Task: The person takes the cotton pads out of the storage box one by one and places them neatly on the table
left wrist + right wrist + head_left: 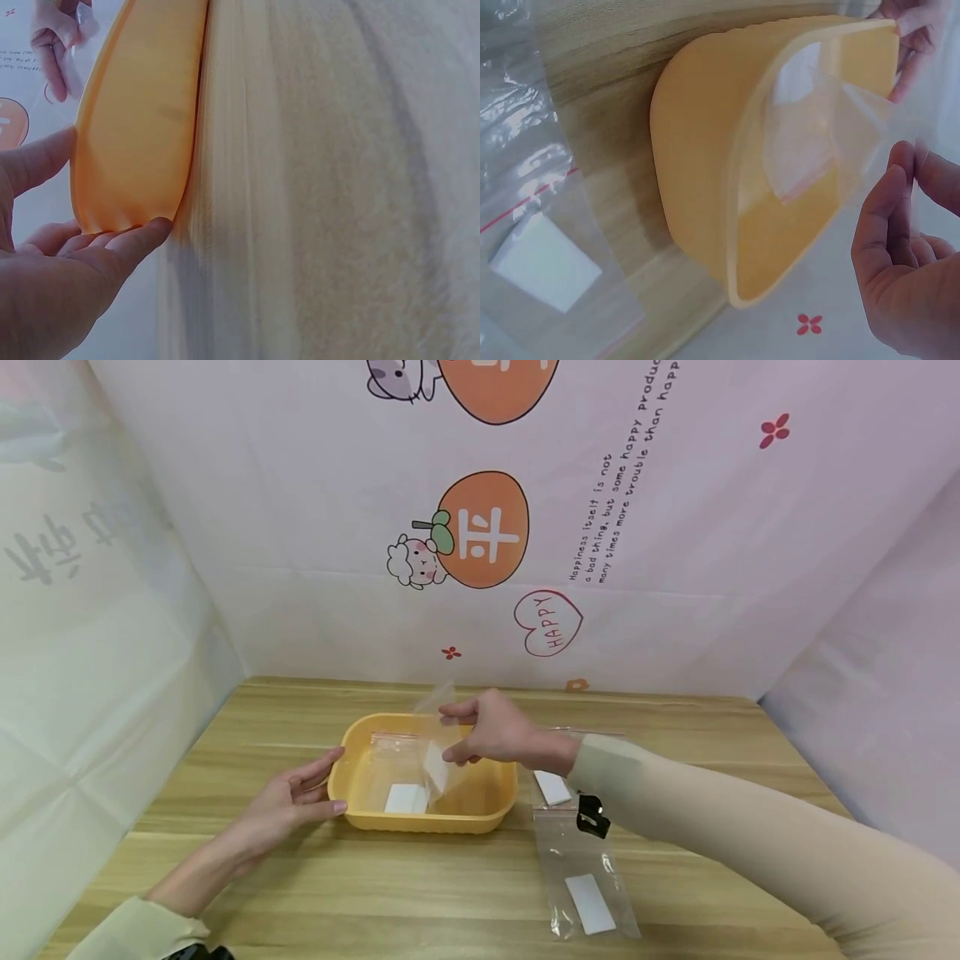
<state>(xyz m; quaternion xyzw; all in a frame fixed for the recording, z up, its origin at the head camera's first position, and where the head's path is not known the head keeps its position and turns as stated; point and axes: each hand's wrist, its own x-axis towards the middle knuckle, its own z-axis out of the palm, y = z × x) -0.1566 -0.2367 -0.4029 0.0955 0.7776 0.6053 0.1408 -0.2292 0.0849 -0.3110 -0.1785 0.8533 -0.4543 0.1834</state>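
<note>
A yellow plastic basket stands on the wooden table. My left hand holds its left end, thumb and fingers spread on the rim and wall. Over the basket, my right hand pinches a clear zip bag between thumb and fingertips. The bag hangs tilted, its lower part inside the basket, with a white rectangular piece in it. Another clear zip bag with a white block lies in the basket.
To the right of the basket, clear zip bags lie on the table. One bag holds a white block; another white block lies behind, partly under the right forearm. A printed cloth hangs behind the table.
</note>
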